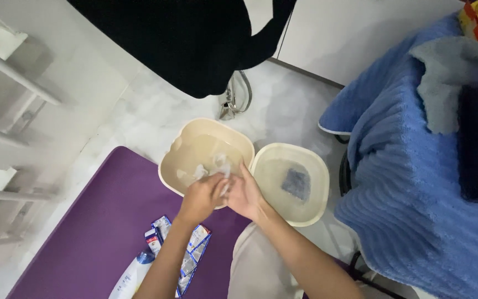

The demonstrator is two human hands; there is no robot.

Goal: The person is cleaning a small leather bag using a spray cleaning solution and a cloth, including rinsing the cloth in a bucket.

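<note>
- Left hand (pixel 201 196): fingers curled shut around a small pale cloth (pixel 217 166), held over the near rim of the left basin (pixel 172 152).
- Right hand (pixel 244 194): closed on the same cloth, touching the left hand; the two hands meet above the water.
- Left basin: cream, filled with cloudy water.
- Right basin (pixel 319 166): cream, just beside the left one, a dark grey cloth (pixel 296 183) sunk in its water.
- Purple mat (pixel 100 221): under the forearms, bearing blue-and-white sachets (pixel 195 249) and a white bottle (pixel 131 277).
- Blue towel (pixel 405 182): draped at the right.
</note>
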